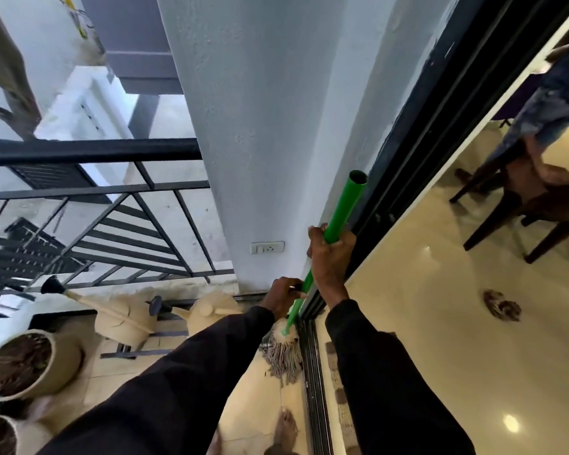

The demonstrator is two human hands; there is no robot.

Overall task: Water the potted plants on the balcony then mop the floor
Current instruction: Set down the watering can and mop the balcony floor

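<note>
The right hand point(330, 257) is curled tight round the green mop handle point(342, 208). The left hand point(281, 298) grips the same handle just below it. Under both, the string mop head point(284, 353) rests on the balcony floor point(253, 408), right beside the sliding-door track point(312, 372). Left of the hands, two watering cans point(125, 320) sit near the plant pots point(66, 359), so watering looks finished and mopping is under way. The next move should draw the head away from the track, across the tiles.
</note>
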